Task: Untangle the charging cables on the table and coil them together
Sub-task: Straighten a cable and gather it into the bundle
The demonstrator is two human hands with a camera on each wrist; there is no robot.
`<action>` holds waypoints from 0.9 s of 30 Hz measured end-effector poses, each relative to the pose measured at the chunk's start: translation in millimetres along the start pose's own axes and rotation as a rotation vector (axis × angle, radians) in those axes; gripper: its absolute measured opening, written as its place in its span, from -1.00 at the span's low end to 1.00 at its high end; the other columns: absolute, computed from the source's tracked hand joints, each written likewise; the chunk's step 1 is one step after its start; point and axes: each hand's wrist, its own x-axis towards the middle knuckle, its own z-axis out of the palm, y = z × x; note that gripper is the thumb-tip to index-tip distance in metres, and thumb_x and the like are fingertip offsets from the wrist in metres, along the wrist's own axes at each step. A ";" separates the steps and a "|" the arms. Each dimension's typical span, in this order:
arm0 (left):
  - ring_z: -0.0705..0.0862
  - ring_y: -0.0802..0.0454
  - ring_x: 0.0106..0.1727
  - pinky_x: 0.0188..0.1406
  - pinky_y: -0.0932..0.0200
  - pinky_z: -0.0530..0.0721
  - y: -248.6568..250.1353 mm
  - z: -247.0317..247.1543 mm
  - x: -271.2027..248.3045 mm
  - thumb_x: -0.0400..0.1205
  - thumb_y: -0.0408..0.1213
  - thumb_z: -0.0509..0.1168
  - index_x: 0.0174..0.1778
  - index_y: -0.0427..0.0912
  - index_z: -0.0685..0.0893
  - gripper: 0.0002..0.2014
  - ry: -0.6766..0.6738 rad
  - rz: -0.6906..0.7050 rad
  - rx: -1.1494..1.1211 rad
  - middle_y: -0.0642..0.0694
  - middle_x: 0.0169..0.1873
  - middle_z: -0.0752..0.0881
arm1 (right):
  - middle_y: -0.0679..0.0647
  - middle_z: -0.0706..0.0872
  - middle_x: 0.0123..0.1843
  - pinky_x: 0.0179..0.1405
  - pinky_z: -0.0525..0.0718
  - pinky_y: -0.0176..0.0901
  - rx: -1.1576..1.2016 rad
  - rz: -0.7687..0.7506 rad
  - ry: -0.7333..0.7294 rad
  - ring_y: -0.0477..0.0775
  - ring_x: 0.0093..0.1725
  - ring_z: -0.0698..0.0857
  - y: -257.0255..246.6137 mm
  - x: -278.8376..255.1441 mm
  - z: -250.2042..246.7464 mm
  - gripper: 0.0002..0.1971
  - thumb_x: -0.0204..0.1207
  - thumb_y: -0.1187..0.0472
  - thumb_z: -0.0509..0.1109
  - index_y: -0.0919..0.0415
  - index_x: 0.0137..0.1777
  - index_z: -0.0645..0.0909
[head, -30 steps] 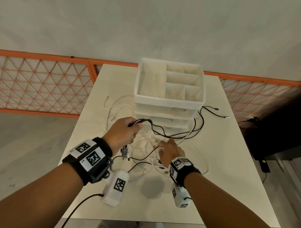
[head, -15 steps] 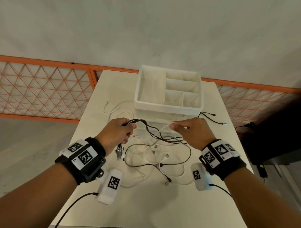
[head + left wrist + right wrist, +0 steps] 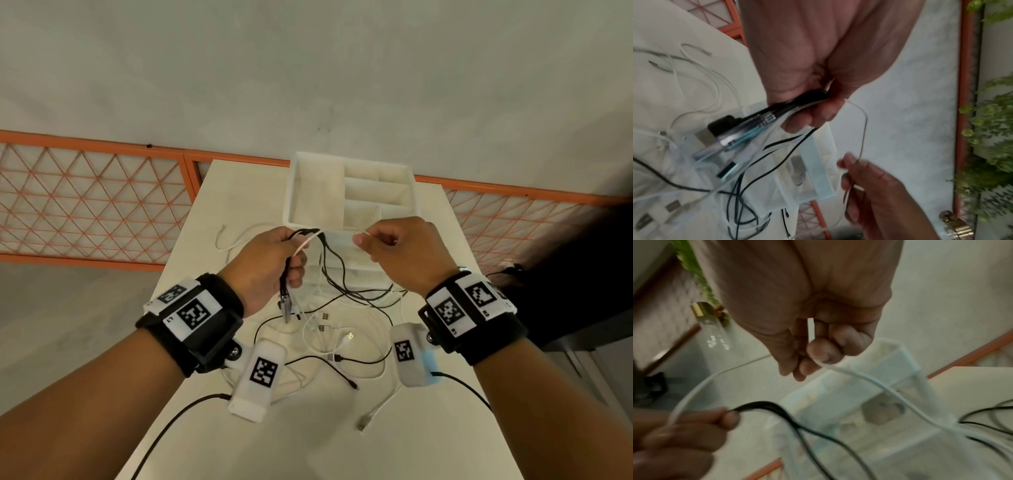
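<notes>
My left hand (image 3: 274,267) is raised above the table and grips a bundle of black cables (image 3: 329,263) together with a white cable (image 3: 306,244); their plugs (image 3: 286,306) hang below its fist. In the left wrist view the bundle (image 3: 781,113) runs through that fist. My right hand (image 3: 390,250) is level with it, a short way to the right, and pinches the same white cable (image 3: 869,379) between thumb and fingers. More black and white cables (image 3: 339,342) lie tangled on the white table (image 3: 308,445) beneath both hands.
A white divided organizer box (image 3: 349,195) stands at the back of the table, just beyond my hands. An orange lattice fence (image 3: 92,202) runs behind the table. A loose white plug (image 3: 364,423) lies toward the front right.
My right hand rose from the tangle on the table, taking up a white cable, and now holds it level with the left hand. The left hand lifted its bundle higher.
</notes>
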 end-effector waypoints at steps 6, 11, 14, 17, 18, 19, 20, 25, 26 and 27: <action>0.35 0.05 -0.51 -0.44 0.13 0.34 0.6 -27.9 -0.6 0.78 -0.37 0.13 -0.16 -0.21 0.52 -0.81 0.065 0.023 0.078 -0.09 -0.48 0.45 | 0.04 0.85 -0.04 -0.08 0.50 -0.21 -0.159 0.407 0.042 0.18 0.14 0.76 77.2 -15.2 -7.9 -0.80 0.63 0.03 0.42 0.04 -0.02 0.86; 0.75 -0.10 -0.15 -0.15 0.02 0.67 -13.4 -37.7 -1.2 0.78 -0.34 0.14 -0.04 -0.26 0.60 -0.83 0.079 -0.063 0.362 -0.27 -0.13 0.80 | 0.10 0.80 -0.10 -0.14 0.79 0.01 0.120 0.274 0.273 0.18 -0.08 0.80 74.3 -17.8 -32.2 -0.85 0.49 0.26 0.54 -0.03 -0.20 0.83; 0.71 -0.05 -0.24 -0.25 0.10 0.65 -10.6 -34.0 2.4 0.74 -0.39 0.19 -0.13 -0.28 0.61 -0.84 0.083 -0.073 0.453 -0.25 -0.23 0.73 | 0.05 0.80 -0.13 -0.06 0.86 0.04 0.292 0.090 0.185 -0.01 -0.21 0.82 54.1 -22.6 -39.7 -0.57 0.41 0.58 0.46 -0.06 -0.23 0.79; 0.48 0.04 -0.42 -0.44 0.18 0.45 -5.5 -22.7 5.4 0.70 -0.43 0.25 -0.16 -0.31 0.61 -0.88 0.034 -0.071 0.440 -0.14 -0.39 0.53 | 0.03 0.81 -0.16 0.00 0.82 0.03 0.302 -0.074 0.044 0.07 -0.19 0.83 31.9 -29.2 -32.7 -0.66 0.39 0.56 0.49 0.05 -0.22 0.80; 0.43 0.05 -0.44 -0.46 0.18 0.40 -4.2 -16.8 5.7 0.69 -0.44 0.26 -0.14 -0.32 0.60 -0.91 0.003 -0.077 0.386 -0.12 -0.40 0.49 | 0.07 0.81 -0.17 -0.01 0.80 0.00 0.354 -0.097 -0.008 0.11 -0.19 0.82 23.1 -32.0 -29.2 -0.74 0.36 0.52 0.49 0.11 -0.23 0.80; 0.40 0.06 -0.44 -0.47 0.18 0.37 -2.9 -9.8 6.0 0.69 -0.43 0.27 -0.11 -0.33 0.59 -0.93 -0.021 -0.077 0.320 -0.11 -0.39 0.49 | 0.09 0.81 -0.19 -0.04 0.79 -0.03 0.393 -0.104 -0.046 0.15 -0.19 0.80 16.1 -33.8 -25.4 -0.82 0.32 0.45 0.48 0.15 -0.25 0.80; 0.40 0.06 -0.44 -0.47 0.19 0.37 -1.5 -2.3 6.2 0.70 -0.43 0.26 -0.09 -0.33 0.58 -0.93 -0.026 -0.066 0.253 -0.12 -0.37 0.52 | 0.10 0.81 -0.20 -0.08 0.78 -0.03 0.414 -0.103 -0.070 0.19 -0.20 0.79 10.7 -34.4 -20.8 -0.86 0.29 0.39 0.47 0.16 -0.27 0.80; 0.49 0.04 -0.37 -0.35 0.14 0.45 5.5 29.0 8.8 0.74 -0.39 0.22 -0.09 -0.26 0.60 -0.88 0.017 0.074 0.055 -0.29 -0.04 0.80 | 0.06 0.79 -0.30 -0.28 0.69 -0.22 0.307 -0.075 -0.210 -0.06 -0.35 0.69 -3.0 -37.1 5.0 -0.77 0.38 0.49 0.48 0.13 -0.19 0.78; 0.50 0.05 -0.37 -0.35 0.15 0.45 5.2 31.9 10.0 0.74 -0.38 0.22 -0.10 -0.24 0.59 -0.88 -0.012 0.093 0.063 -0.28 -0.04 0.82 | 0.10 0.80 -0.26 -0.28 0.67 -0.29 0.307 -0.092 -0.243 -0.07 -0.32 0.71 -5.2 -38.0 8.4 -0.74 0.37 0.54 0.44 0.14 -0.18 0.76; 0.50 0.06 -0.39 -0.36 0.16 0.44 3.8 33.4 11.2 0.74 -0.37 0.22 -0.11 -0.22 0.59 -0.88 -0.051 0.105 0.096 -0.25 -0.12 0.82 | 0.15 0.82 -0.22 -0.30 0.67 -0.29 0.308 -0.120 -0.251 0.01 -0.28 0.76 -8.1 -38.8 10.3 -0.71 0.38 0.57 0.41 0.14 -0.17 0.75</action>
